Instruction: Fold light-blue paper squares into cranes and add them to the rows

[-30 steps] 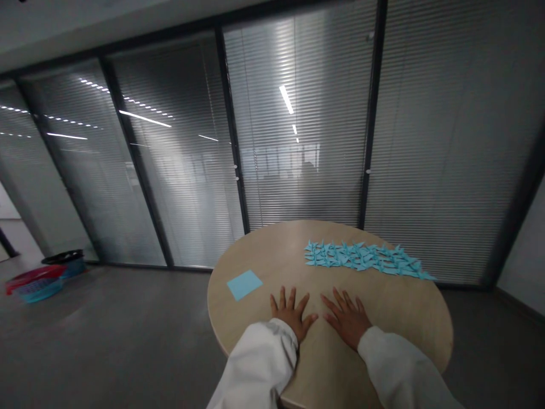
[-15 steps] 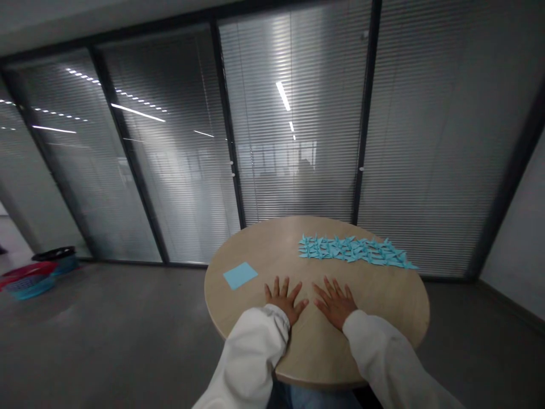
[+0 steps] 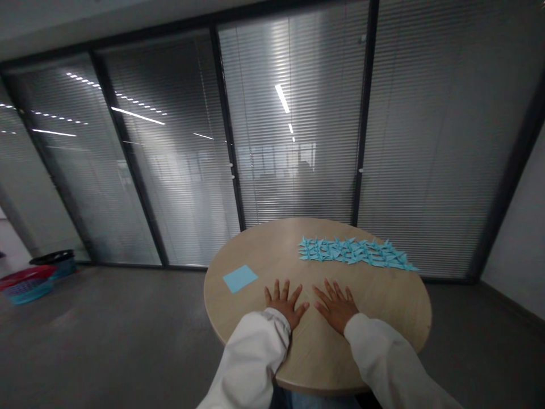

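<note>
My left hand (image 3: 286, 304) lies flat on the round wooden table (image 3: 323, 363), fingers spread and holding nothing. Beside it, a small gap away, my right hand (image 3: 336, 307) rests palm down with its fingers apart, also without anything in it. A flat sheet of light blue paper (image 3: 240, 278) lies to the left, beyond my left hand. Past my right hand, several folded blue paper cranes (image 3: 355, 251) stand packed in rows toward the far right part of the table.
Behind the table runs a glass partition (image 3: 293, 187) with closed blinds and dark frames. On the grey floor at far left stand a blue basket with a red rim (image 3: 28, 287) and another with a black rim (image 3: 55, 261). A white wall (image 3: 517, 244) is at right.
Both hands stay in place on the table. The view has shifted very slightly; the paper and the cranes have not moved.
</note>
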`<state>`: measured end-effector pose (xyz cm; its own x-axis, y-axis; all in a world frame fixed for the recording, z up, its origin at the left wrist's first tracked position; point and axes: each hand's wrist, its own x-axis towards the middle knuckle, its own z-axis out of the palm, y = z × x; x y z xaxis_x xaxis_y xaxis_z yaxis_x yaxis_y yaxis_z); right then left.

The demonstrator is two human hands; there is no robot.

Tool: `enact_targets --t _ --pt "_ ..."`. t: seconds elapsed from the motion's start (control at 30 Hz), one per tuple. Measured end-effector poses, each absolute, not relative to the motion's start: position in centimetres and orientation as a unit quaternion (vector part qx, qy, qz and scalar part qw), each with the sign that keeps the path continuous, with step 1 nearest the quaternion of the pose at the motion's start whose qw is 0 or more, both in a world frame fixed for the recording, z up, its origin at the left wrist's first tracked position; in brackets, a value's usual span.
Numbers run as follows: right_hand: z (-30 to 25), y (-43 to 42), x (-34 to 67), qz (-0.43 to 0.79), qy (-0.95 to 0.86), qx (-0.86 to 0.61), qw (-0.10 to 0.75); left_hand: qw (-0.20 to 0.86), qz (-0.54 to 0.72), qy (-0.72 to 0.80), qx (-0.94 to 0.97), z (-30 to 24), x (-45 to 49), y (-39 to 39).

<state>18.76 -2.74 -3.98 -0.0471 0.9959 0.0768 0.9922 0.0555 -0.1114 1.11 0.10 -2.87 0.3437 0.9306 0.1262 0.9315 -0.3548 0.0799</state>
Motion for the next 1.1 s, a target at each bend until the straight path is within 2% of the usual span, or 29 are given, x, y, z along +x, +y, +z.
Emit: enact_targets --t 0.93,1.1 --pt "-4.4 -2.6 18.9 0.004 -0.724 -0.687 0.067 0.000 -0.066 -0.570 -0.819 -2.5 1.2 -0.3" --pt "-3.8 -2.9 18.9 -0.024 -0.727 -0.677 0.115 0.019 -0.079 -0.564 -0.822 -1.4 1.2 -0.2"
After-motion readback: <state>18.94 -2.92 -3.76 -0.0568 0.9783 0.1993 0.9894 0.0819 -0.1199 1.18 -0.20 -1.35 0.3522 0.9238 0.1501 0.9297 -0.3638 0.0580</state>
